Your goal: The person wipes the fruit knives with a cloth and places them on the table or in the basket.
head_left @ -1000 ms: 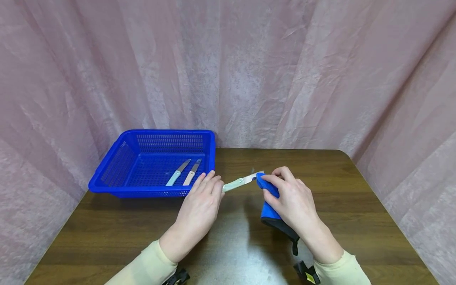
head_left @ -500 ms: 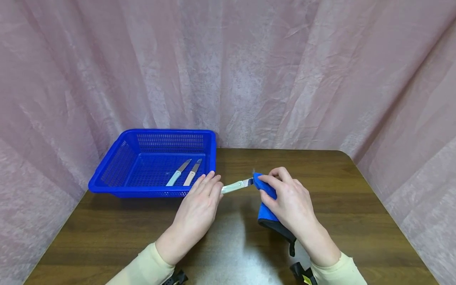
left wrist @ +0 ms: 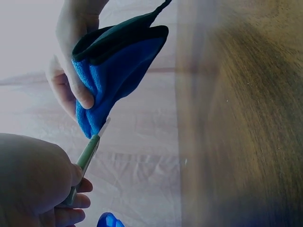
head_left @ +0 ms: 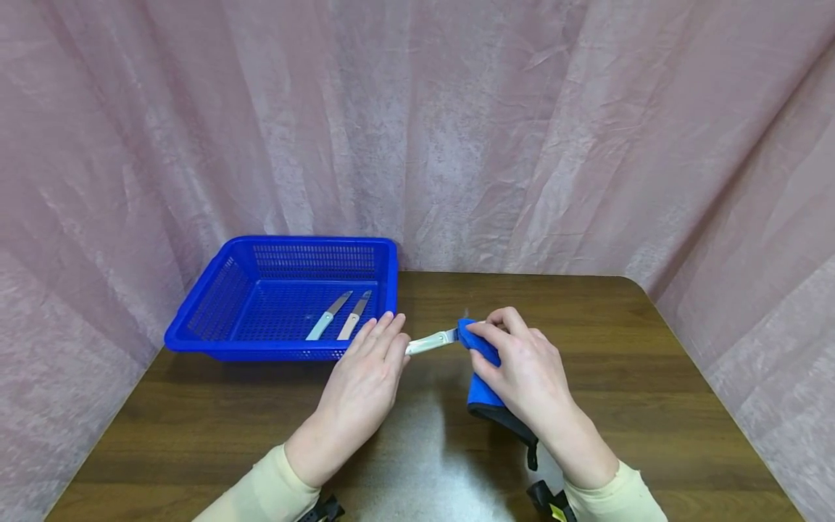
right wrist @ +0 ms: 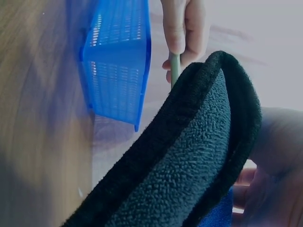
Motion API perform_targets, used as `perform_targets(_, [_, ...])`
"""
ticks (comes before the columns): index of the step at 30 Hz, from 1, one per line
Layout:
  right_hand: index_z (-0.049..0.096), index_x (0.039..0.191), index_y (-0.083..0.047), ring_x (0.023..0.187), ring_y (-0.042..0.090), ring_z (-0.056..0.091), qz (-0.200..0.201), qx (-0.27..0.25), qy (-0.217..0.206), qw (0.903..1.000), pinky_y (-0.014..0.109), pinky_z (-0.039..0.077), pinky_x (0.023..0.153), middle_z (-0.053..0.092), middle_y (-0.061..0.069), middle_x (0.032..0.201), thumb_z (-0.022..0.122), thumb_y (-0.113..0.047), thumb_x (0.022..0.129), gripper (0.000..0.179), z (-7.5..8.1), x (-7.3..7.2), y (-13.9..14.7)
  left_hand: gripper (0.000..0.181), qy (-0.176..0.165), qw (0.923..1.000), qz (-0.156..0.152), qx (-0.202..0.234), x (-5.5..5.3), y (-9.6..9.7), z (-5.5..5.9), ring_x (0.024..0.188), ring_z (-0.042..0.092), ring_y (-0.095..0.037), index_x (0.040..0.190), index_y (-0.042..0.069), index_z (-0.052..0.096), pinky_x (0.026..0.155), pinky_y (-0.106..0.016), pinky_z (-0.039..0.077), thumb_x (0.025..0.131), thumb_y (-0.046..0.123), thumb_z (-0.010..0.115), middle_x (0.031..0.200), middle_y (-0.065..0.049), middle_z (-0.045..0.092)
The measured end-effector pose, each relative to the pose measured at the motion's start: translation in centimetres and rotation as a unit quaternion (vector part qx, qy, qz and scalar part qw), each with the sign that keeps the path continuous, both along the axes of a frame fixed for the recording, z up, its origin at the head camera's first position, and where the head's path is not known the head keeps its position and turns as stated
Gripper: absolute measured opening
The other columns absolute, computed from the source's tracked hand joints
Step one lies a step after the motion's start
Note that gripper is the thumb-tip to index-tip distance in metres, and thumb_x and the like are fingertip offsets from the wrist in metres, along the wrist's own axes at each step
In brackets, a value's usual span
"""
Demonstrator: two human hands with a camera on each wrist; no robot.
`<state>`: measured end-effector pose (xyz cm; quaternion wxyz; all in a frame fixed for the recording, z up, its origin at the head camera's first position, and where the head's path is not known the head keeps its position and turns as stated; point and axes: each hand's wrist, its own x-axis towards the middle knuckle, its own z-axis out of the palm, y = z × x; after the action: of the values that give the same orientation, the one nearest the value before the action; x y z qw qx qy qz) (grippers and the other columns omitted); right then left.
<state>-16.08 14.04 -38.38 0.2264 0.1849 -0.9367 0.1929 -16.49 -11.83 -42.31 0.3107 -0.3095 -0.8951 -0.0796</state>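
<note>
My left hand (head_left: 367, 373) grips a small knife (head_left: 428, 343) by its pale green handle, thumb and fingers pinching it in the left wrist view. The blade points right, toward my right hand (head_left: 522, 362). That hand pinches a folded blue cloth (left wrist: 118, 71) with black edging round the blade, so most of the blade is hidden; a bit of metal shows next to the handle. Both hands are held above the table. In the right wrist view the cloth's dark edge and grey-looking inner side (right wrist: 180, 165) fill the middle.
A blue plastic basket (head_left: 280, 345) stands on the brown wooden table (head_left: 620, 348) at the left, close to my left fingertips. Inside lie a knife with a light blue handle (head_left: 319, 326) and one with a cream handle (head_left: 349, 326). A pink curtain (head_left: 417, 145) hangs behind.
My right hand and the cloth have slid left along the blade toward the handle, covering more of it. My left hand has stayed nearly still with the knife.
</note>
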Motion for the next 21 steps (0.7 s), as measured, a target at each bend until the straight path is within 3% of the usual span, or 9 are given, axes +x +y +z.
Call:
perform_targets(14, [0.085,0.123,-0.018,0.087,0.027,0.071,0.03,0.024,0.027,0.9989,0.046,0.059,0.074,0.066,0.003,0.118,0.091,-0.018,0.089,0.034,-0.4,0.2,-1.2,0.02,0.001,1.0,-0.002,-0.005,0.1,0.1,-0.1,0.141,0.062,-0.04,0.121,-0.002,0.065,0.123,-0.051,0.043,0.108,0.013,0.071,0.142,-0.025,0.069])
perform_targets(21, [0.085,0.124,-0.018,0.089,0.027,0.071,0.02,0.019,0.022,0.9994,0.047,0.059,0.075,0.066,0.004,0.119,0.092,-0.019,0.089,0.036,-0.3,0.1,-0.8,0.02,0.005,0.9999,-0.008,0.003,0.0,0.0,0.0,0.141,0.063,-0.041,0.121,-0.002,0.065,0.122,-0.051,0.043,0.107,0.011,0.072,0.14,-0.025,0.07])
